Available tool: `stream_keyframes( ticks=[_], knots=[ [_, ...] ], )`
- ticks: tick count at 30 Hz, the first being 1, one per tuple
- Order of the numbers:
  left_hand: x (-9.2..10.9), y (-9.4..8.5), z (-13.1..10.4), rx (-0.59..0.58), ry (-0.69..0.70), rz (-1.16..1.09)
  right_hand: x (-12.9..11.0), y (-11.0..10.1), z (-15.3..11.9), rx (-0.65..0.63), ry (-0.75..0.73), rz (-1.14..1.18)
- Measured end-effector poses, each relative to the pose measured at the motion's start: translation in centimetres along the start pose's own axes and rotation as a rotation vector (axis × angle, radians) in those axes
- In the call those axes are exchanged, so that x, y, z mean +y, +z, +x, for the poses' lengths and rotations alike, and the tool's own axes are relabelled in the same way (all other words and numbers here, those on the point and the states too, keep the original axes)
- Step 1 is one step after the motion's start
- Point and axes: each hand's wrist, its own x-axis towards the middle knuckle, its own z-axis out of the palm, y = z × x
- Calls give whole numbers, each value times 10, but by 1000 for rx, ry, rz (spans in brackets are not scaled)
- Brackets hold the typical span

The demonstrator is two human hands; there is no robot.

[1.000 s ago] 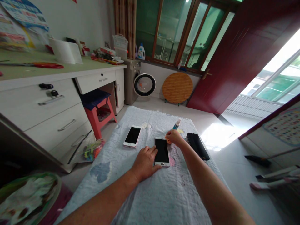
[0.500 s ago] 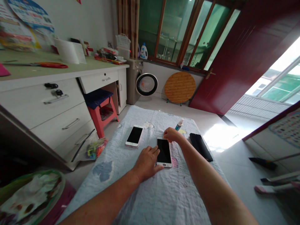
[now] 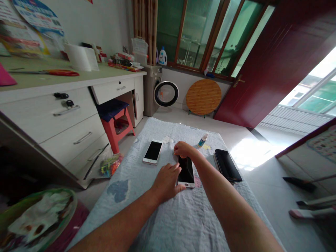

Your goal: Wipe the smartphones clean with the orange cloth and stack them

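Observation:
A white-framed smartphone (image 3: pixel 187 171) with a dark screen lies face up on the cloth-covered table. Against its left side rests my left hand (image 3: pixel 168 178), fingers curled at that edge and thumb by the bottom edge, holding it. My right hand (image 3: pixel 183 149) is closed over the phone's top end; a bit of orange shows under the fingers, too small to name. A second white phone (image 3: pixel 153 151) lies to the left. Beyond my right hand stands a small spray bottle (image 3: pixel 202 140) with a blue label. Right of my forearm lies a black phone (image 3: pixel 228 164) on something flat.
A patterned light-blue cloth (image 3: pixel 147 220) covers the table. On the left are a white desk (image 3: pixel 73 119), a red stool (image 3: pixel 115 129) and a bin (image 3: pixel 76 210). A washing machine (image 3: pixel 149 94) with its door open and a round wooden board (image 3: pixel 203 96) are at the back.
My right hand has moved left across the phone's top end, from its right corner toward its left corner. My left hand stays at the phone's left side.

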Motion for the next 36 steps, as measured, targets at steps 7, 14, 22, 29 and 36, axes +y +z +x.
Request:
stream_keyframes(
  ticks=[7, 14, 22, 29, 36],
  knots=[
    [0, 0, 0, 28, 16, -1, 3, 2, -13, 84, -111, -136],
    [0, 3, -2, 43, 4, 10, 7, 2, -13, 164, -114, -233],
    [2, 0, -2, 45, 1, 12, 1, 9, -24, 116, -186, -346],
    [3, -1, -2, 103, 9, 3, -6, 14, -46, 85, -241, -399],
    [4, 2, -3, 145, -8, -1, -4, 23, -58, 79, -206, -329]
  ],
)
